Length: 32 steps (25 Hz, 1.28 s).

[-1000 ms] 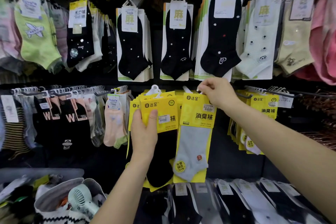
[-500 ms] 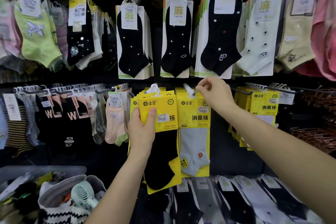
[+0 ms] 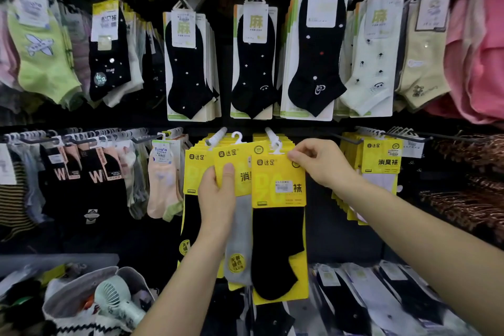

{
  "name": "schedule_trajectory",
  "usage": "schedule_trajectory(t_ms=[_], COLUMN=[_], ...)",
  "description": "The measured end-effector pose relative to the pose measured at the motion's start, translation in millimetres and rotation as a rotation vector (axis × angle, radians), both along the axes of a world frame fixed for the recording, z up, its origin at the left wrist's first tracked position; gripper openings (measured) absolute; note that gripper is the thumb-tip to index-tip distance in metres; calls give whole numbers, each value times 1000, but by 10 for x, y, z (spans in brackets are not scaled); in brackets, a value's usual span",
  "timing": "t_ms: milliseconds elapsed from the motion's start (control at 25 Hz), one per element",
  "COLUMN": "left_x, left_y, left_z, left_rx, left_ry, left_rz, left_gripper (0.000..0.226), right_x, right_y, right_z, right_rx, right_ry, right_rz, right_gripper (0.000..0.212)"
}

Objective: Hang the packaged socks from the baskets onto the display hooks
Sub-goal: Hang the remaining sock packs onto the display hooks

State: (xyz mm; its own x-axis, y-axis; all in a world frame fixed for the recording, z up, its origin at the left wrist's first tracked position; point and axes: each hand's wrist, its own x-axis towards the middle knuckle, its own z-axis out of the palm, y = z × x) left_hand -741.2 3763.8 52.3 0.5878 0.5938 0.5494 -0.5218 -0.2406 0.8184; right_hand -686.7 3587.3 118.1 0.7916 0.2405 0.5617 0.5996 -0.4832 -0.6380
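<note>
My right hand (image 3: pixel 323 165) pinches the top right corner of a yellow pack with a black sock (image 3: pixel 278 229). The pack's white hanger sits just below the white tip of a display hook (image 3: pixel 270 133), in front of more yellow packs hung there. My left hand (image 3: pixel 218 195) grips another yellow pack with a grey sock (image 3: pixel 238 240), thumb on its card. That pack's white hanger (image 3: pixel 237 137) stands free beside a second hook (image 3: pixel 218 135). I cannot tell how many packs lie behind it.
Sock packs (image 3: pixel 188 63) crowd the hooks above and on both sides. A grey basket (image 3: pixel 81 281) at lower left holds a small pale green fan (image 3: pixel 117 297). Flat sock packs (image 3: pixel 381 297) lie on the shelf below right. Bare copper hooks (image 3: pixel 463 204) jut out at right.
My right hand left the hung grey-sock pack and now holds the black-sock pack taken from my left hand's stack. A grey-sock pack now fronts my left hand's stack.
</note>
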Motion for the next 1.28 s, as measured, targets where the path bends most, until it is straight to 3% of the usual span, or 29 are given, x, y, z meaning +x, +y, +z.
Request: schedule_trajectory(t_ms=[240, 360, 640, 840, 960, 1040, 1120, 1280], left_x=[-11, -33, -71, -9, 27, 52, 87, 155], left_y=[230, 283, 231, 113, -105, -226, -324, -474], left_z=[62, 90, 154, 142, 67, 65, 71, 101], left_rx=[-38, -30, 121, -9, 49, 65, 65, 25], left_ry=[-20, -15, -19, 75, 131, 144, 146, 143], left_rz=[51, 51, 34, -193, -246, -249, -258, -253], left_gripper=[26, 32, 42, 33, 26, 22, 21, 9], right_x=[184, 267, 396, 382, 234, 120, 76, 135], right_y=[-81, 0, 106, 85, -9, -50, -64, -123], right_z=[101, 77, -16, -53, 7, -49, -200, -260], right_rx=[31, -50, -80, 49, 273, 281, 241, 348], right_ry=[-4, 34, 20, -29, -124, -81, -12, 64], right_rz=[-117, -138, -224, -259, -75, 80, 131, 127], right_gripper=[12, 12, 18, 21, 21, 26, 17, 9])
